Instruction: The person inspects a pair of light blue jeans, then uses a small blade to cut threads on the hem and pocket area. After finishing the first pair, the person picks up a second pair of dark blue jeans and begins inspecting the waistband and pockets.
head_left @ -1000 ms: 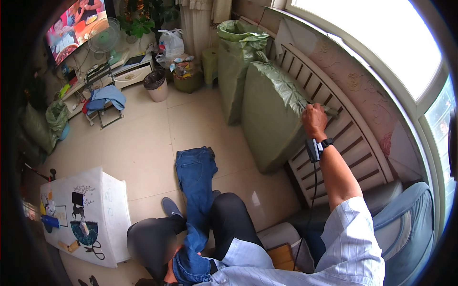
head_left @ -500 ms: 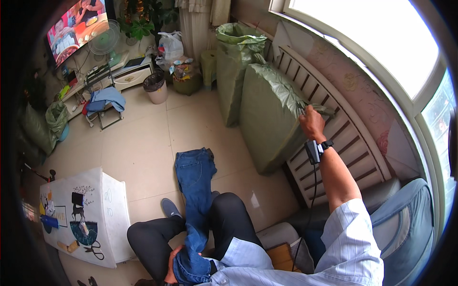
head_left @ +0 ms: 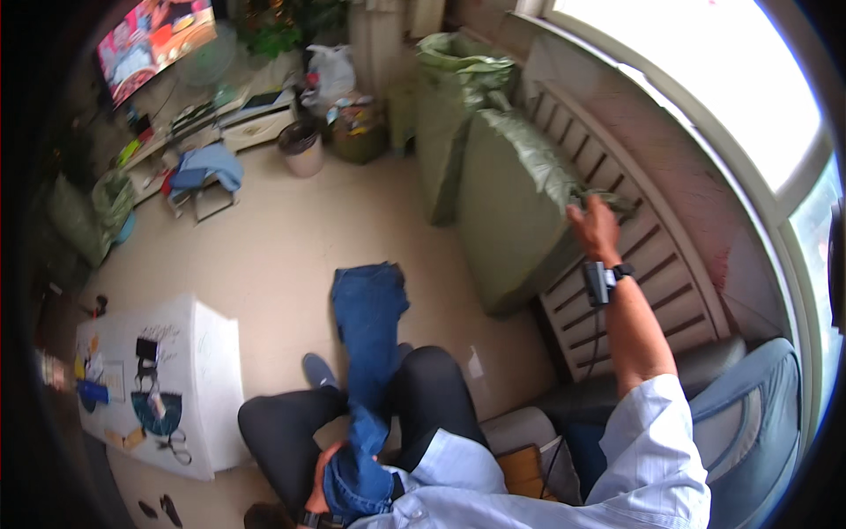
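A pair of blue jeans (head_left: 370,309) lies lengthwise over my lap and between my knees, its waist end reaching past my feet. At my lap my left hand (head_left: 322,480) is closed on the jeans' near end, partly hidden by the cloth. My right arm stretches forward and right. Its hand (head_left: 597,227), blurred, appears closed at the gathered mouth of a full green woven sack (head_left: 507,212). The sack leans beside a white slatted rail (head_left: 643,264). A black device is strapped to my right wrist, with a cable running down from it.
Another tall green sack (head_left: 441,132) stands behind. A white box table (head_left: 220,388) with scissors (head_left: 176,447) on top is at my left. Farther off are a waste bin (head_left: 301,152), a folding stool (head_left: 207,181) with clothes and a television (head_left: 159,48). A blue-covered chair (head_left: 749,441) stands right.
The whole view has shifted slightly, so most things sit farther right, and the picture is blurrier. My right hand stays at the sack's mouth; my left stays on the jeans.
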Available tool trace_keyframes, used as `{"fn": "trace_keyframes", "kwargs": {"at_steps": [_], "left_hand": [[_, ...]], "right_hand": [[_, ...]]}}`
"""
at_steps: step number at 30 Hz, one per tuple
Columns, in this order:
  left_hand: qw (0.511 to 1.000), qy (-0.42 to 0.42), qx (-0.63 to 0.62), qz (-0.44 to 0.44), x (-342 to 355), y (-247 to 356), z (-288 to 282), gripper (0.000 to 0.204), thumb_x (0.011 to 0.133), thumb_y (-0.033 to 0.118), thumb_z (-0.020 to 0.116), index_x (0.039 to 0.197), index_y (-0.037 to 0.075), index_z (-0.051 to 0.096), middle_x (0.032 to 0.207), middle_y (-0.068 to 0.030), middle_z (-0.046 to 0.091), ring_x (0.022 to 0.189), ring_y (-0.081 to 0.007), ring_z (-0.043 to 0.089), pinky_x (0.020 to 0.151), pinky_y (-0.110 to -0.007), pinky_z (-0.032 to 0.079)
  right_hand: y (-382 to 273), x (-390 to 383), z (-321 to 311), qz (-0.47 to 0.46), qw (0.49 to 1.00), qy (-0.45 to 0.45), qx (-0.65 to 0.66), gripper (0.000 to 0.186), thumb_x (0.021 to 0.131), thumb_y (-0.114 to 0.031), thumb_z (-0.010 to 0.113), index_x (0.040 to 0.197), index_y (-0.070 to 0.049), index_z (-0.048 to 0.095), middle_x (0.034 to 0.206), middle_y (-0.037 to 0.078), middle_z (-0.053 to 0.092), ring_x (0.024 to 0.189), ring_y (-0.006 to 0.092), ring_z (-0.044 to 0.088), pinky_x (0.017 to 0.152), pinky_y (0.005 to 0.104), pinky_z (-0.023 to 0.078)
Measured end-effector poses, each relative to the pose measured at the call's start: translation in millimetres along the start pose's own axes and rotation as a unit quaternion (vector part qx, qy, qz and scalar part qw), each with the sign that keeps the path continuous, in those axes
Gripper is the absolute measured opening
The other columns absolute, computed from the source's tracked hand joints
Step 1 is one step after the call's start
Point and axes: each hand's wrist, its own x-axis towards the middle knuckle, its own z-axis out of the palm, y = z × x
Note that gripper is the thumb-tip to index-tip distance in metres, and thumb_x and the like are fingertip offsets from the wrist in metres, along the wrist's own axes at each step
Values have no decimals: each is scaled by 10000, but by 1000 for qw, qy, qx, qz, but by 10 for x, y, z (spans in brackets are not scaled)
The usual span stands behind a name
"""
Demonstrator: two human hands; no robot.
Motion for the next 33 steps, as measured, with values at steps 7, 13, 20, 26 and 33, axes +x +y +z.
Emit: {"fn": "trace_keyframes", "kwargs": {"at_steps": [7, 13, 20, 26, 33], "left_hand": [[995, 67, -71, 24, -119, 638, 151, 326, 968, 195, 740, 1213, -11, 678, 1053, -102, 760, 996, -165, 712, 910, -319, 567], [934, 2, -355, -43, -255, 1188, 235, 419, 1074, 230, 558, 1420, -6, 562, 1270, -120, 711, 1107, -192, 716, 1009, -340, 584], [888, -294, -350, -56, -267, 1575, 617, 524, 1084, 241, 536, 1533, -11, 440, 1433, -86, 588, 1314, -174, 575, 1171, -337, 433], [926, -308, 17, 218, -304, 1273, 442, 350, 982, 4, 590, 1326, 35, 641, 1456, -126, 572, 1374, -273, 545, 1175, -359, 395], [988, -34, -147, 19, -94, 575, -377, 488, 938, -1, 645, 1421, 26, 584, 1453, -109, 601, 1328, -254, 612, 1116, -382, 466]], "right_hand": [[-789, -636, -91, 8, 906, -180, 384, 412, 921, -382, 804, 891, 9, 675, 680, 22, 578, 636, 120, 540, 569, 319, 447], [-2253, -2008, 165, 13, 730, -586, 353, 503, 998, -490, 713, 968, 10, 667, 845, 77, 666, 766, 178, 697, 633, 316, 553], [-3045, -2716, 769, 64, 675, -639, 364, 622, 964, -501, 715, 1158, 90, 733, 1043, 221, 766, 902, 308, 727, 838, 419, 583], [-2889, -2528, 1803, -287, 791, -517, 157, 345, 863, -201, 738, 1159, -25, 748, 1074, 228, 746, 1014, 293, 714, 870, 420, 580], [-3424, -1658, 1017, 51, 530, -517, 670, 390, 848, 81, 539, 1195, -2, 696, 1014, 112, 738, 831, 230, 724, 762, 355, 621]]}}
